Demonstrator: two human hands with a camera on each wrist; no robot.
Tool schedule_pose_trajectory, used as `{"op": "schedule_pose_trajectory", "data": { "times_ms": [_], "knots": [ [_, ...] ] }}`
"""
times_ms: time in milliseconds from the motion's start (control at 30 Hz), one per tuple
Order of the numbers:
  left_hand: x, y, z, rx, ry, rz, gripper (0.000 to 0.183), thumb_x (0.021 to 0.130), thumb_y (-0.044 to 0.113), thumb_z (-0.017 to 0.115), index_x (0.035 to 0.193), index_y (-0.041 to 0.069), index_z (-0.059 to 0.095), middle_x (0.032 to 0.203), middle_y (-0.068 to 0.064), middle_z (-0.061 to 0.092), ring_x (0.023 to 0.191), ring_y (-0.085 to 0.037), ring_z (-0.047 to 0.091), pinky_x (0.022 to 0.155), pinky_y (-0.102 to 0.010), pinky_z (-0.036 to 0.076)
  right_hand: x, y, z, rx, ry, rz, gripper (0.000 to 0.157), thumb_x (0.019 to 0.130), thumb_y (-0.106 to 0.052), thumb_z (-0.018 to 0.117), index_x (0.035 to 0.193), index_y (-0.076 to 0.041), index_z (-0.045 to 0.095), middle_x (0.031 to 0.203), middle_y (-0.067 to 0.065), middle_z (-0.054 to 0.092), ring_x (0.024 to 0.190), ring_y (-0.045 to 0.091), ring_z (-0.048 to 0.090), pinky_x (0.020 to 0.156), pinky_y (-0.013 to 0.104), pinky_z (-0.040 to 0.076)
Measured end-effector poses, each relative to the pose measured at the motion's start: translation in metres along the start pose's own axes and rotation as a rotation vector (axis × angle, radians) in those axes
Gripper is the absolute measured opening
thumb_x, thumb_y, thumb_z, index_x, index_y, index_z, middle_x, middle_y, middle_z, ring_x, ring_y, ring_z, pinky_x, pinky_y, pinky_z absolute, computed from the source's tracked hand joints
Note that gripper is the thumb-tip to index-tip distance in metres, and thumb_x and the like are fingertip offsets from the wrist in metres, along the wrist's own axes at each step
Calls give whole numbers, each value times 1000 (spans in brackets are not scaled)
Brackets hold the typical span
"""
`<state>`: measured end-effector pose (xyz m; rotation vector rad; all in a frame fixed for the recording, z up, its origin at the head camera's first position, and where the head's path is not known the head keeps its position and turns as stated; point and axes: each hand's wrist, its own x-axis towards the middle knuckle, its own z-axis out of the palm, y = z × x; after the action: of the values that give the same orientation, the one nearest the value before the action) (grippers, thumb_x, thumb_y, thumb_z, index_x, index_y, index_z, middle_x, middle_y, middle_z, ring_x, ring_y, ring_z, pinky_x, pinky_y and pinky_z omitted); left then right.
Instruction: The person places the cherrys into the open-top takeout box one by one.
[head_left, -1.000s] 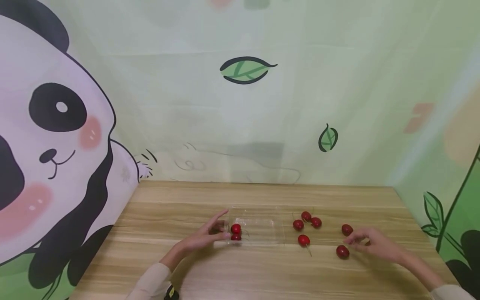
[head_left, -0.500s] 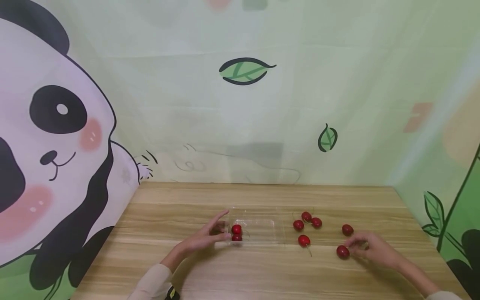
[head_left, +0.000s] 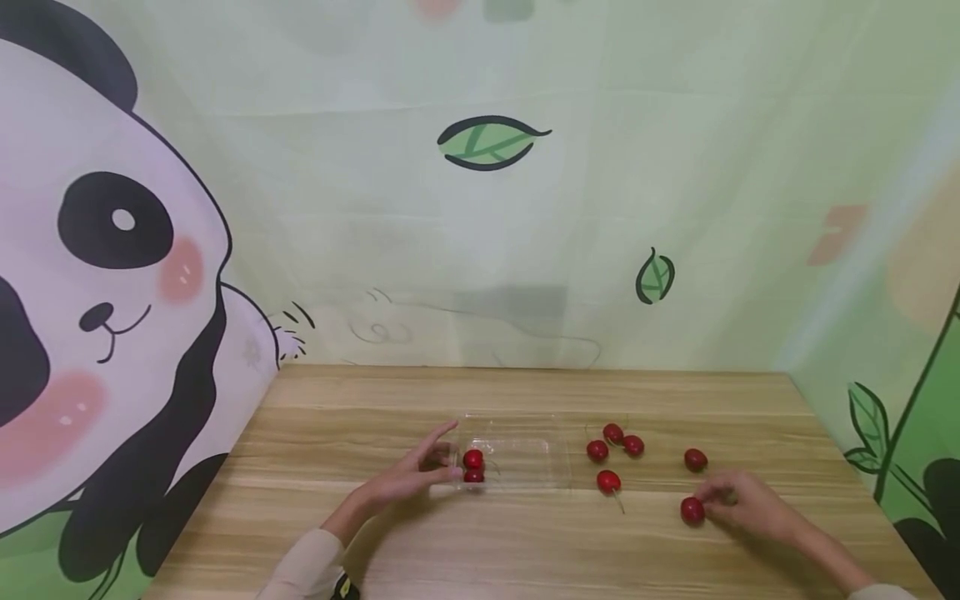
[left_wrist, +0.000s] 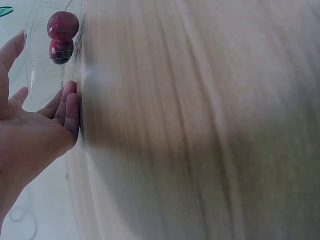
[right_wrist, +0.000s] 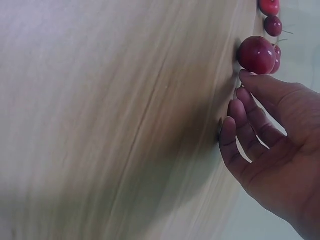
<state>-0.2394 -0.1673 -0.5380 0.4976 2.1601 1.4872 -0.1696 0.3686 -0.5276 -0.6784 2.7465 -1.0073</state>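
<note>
In the head view, my left hand (head_left: 416, 471) rests at the left end of a clear plastic box (head_left: 517, 485), thumb near its front corner and index finger reaching to the back. Inside that end lie two red cherries, one bright cherry (head_left: 473, 458) behind a darker cherry (head_left: 473, 476). The left wrist view shows the left fingers (left_wrist: 71, 112) spread beside the box wall. On the right, my right hand (head_left: 750, 504) pinches at a dark red cherry (head_left: 692, 511) with thumb and index finger. In the right wrist view this cherry (right_wrist: 256, 55) sits right at the thumb tip.
Between box and right hand lie a group of three cherries (head_left: 612, 433) and a single stemmed cherry (head_left: 609, 482). Another cherry (head_left: 695, 459) lies just behind the right hand. The wooden table (head_left: 525, 550) ends at a printed cloth backdrop (head_left: 495, 250).
My right hand has come down toward the front cherry, and that cherry has shifted slightly right and nearer. The left hand and the box have stayed in place.
</note>
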Motion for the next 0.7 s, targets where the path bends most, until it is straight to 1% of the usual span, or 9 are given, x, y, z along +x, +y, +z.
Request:
{"op": "schedule_pose_trajectory", "data": {
  "times_ms": [100, 200, 267, 433, 467, 600, 700],
  "knots": [
    [-1, 0, 0, 1, -2, 0, 85, 99, 31, 68, 165, 24, 15, 157, -20, 42, 137, -35, 47, 114, -58, 37, 0, 1, 3, -10, 35, -44, 10, 82, -2, 77, 92, -6, 76, 85, 0, 72, 79, -4, 59, 68, 21, 53],
    [-1, 1, -1, 0, -5, 0, 84, 99, 31, 68, 165, 24, 15, 157, -20, 42, 137, -36, 46, 115, -59, 37, 1, 2, 6, -19, 59, -66, 10, 82, -5, 79, 90, -9, 76, 84, -3, 73, 78, -4, 59, 68, 21, 53],
    [-1, 1, -1, -2, -9, 2, 85, 99, 31, 67, 165, 23, 15, 157, -20, 42, 137, -36, 46, 115, -60, 37, 2, 1, 7, -20, 58, -42, 9, 82, -8, 79, 90, -11, 76, 84, -5, 72, 79, -6, 58, 69, 21, 52],
    [-2, 2, -1, -9, -13, 6, 85, 100, 32, 67, 165, 23, 14, 158, -20, 40, 139, -38, 44, 116, -63, 35, 4, -3, 7, -46, 49, 27, 8, 85, -12, 79, 93, -14, 77, 87, -5, 71, 83, -6, 58, 73, 20, 53],
    [-2, 2, -1, -11, -13, 6, 85, 100, 32, 67, 165, 23, 14, 158, -20, 40, 140, -38, 43, 116, -63, 35, 5, -4, 7, -53, 49, 34, 8, 85, -13, 79, 93, -14, 77, 88, -4, 71, 84, -5, 59, 74, 20, 54],
    [-2, 1, -1, -18, -13, 2, 85, 99, 31, 67, 165, 24, 14, 158, -20, 40, 140, -38, 42, 117, -63, 33, 6, -8, 8, -80, 63, 74, 7, 86, -18, 79, 92, -20, 77, 93, -10, 68, 89, -5, 58, 77, 20, 52],
    [-3, 1, -1, -18, -15, 0, 85, 99, 32, 67, 165, 24, 14, 158, -19, 40, 141, -37, 42, 117, -63, 33, 8, -11, 8, -73, 78, 81, 7, 86, -20, 79, 93, -20, 76, 94, -11, 69, 89, -5, 59, 77, 21, 52]
  ]
}}
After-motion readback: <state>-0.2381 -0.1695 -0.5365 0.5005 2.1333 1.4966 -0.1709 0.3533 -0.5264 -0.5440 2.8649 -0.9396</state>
